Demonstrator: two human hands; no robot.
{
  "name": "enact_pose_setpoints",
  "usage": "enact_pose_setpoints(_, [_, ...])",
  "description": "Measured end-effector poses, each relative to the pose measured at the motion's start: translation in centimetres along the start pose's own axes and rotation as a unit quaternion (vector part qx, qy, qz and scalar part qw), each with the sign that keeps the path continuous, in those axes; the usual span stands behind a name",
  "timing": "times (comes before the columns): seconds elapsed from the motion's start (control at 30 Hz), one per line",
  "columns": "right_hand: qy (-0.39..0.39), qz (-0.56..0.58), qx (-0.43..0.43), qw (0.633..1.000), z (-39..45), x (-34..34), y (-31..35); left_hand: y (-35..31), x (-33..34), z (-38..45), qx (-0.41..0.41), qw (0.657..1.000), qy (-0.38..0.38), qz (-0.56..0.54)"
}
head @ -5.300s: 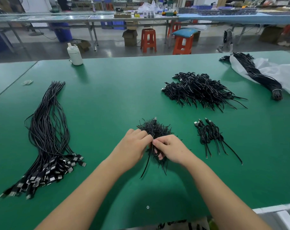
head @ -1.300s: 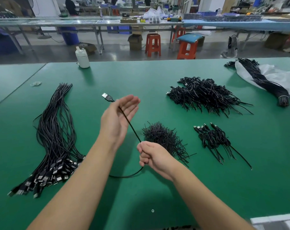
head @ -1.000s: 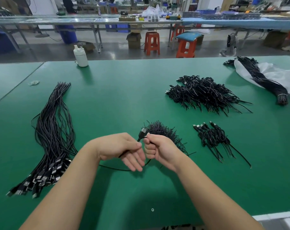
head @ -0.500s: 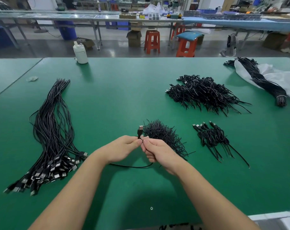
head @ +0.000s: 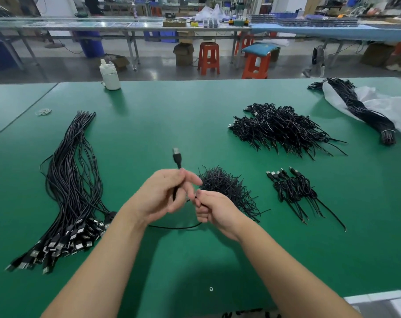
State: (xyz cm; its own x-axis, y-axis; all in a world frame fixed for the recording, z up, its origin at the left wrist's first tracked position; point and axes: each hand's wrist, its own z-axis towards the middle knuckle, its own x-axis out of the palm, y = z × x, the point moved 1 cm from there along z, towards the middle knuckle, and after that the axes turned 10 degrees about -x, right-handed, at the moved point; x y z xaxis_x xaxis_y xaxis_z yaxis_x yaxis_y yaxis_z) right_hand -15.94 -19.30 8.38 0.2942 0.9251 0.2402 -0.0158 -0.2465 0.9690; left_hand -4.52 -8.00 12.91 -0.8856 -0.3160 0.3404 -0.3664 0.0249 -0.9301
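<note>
At centre frame, the left hand held the cable below its upright plug, fingers curled loosely round it. The right hand pinched it alongside, slack trailing on the desk. It looked light, thin and limp, best gripped near the stiff plug. No writing was readable.

Both hands on one cable

The left hand held a black cable with its plug pointing up; the right hand pinched it lower down. Long cables lay toward the left edge of the green table
</note>
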Motion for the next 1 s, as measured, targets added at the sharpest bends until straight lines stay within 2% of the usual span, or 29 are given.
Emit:
enact_pose_setpoints(0.07, [-0.005,-0.012,-0.005,1.000,0.1,-0.3,0.2,-0.4,-0.4,-0.9,-0.065,0.987,0.094,0.113])
enact_pose_setpoints(0.13, [-0.006,-0.015,-0.010,1.000,0.1,-0.7,0.4,-0.8,-0.4,-1.5,-0.147,0.952,0.142,0.228])
enact_pose_setpoints(0.2, [-0.011,0.009,-0.007,1.000,0.1,-1.0,0.7,-0.4,0.0,-1.8,-0.221,0.919,0.105,0.308])
enact_pose_setpoints(0.27, [-0.017,0.027,-0.009,0.999,0.1,-1.1,0.9,0.6,0.6,-1.4,-0.236,0.914,-0.004,0.329])
enact_pose_setpoints(0.4, [-0.004,0.024,-0.025,0.999,-0.1,-0.7,1.0,2.2,1.1,0.1,-0.102,0.943,-0.234,0.213])
enact_pose_setpoints(0.47, [0.021,-0.017,-0.024,0.999,-0.3,-0.3,0.8,2.3,1.1,0.8,-0.027,0.956,-0.287,0.049])
enact_pose_setpoints(0.57, [0.047,-0.075,-0.006,0.996,-0.5,0.6,-0.2,1.3,0.8,1.5,0.037,0.944,-0.251,-0.211])
enact_pose_setpoints(0.6, [0.046,-0.084,-0.002,0.995,-0.5,0.8,-0.4,0.7,0.7,1.6,0.046,0.938,-0.230,-0.254])
enact_pose_setpoints(0.67, [0.034,-0.070,0.007,0.997,-0.5,0.6,-0.7,-0.3,0.7,1.4,0.046,0.944,-0.197,-0.261])
enact_pose_setpoints(0.73, [0.019,-0.022,0.021,0.999,-0.3,0.1,-0.3,-1.0,0.5,0.7,0.034,0.970,-0.130,-0.205])
enact_pose_setpoints(0.8, [0.008,0.020,0.034,0.999,0.0,-0.7,0.4,-1.3,0.1,-0.5,-0.013,0.998,-0.008,-0.063])
enact_pose_setpoints(0.83, [0.003,0.032,0.038,0.999,0.1,-1.0,0.8,-1.3,0.0,-1.0,-0.050,0.997,0.050,0.040])
enact_pose_setpoints(0.87, [0.000,0.040,0.040,0.998,0.2,-1.3,1.2,-1.1,-0.2,-1.4,-0.089,0.981,0.088,0.145])
enact_pose_setpoints(0.93, [-0.002,0.035,0.041,0.999,0.3,-1.7,1.6,-0.6,-0.3,-1.5,-0.151,0.941,0.079,0.292])
enact_pose_setpoints(1.0, [0.005,0.024,0.035,0.999,0.4,-1.6,1.8,0.0,0.4,-1.0,-0.177,0.919,-0.013,0.352])
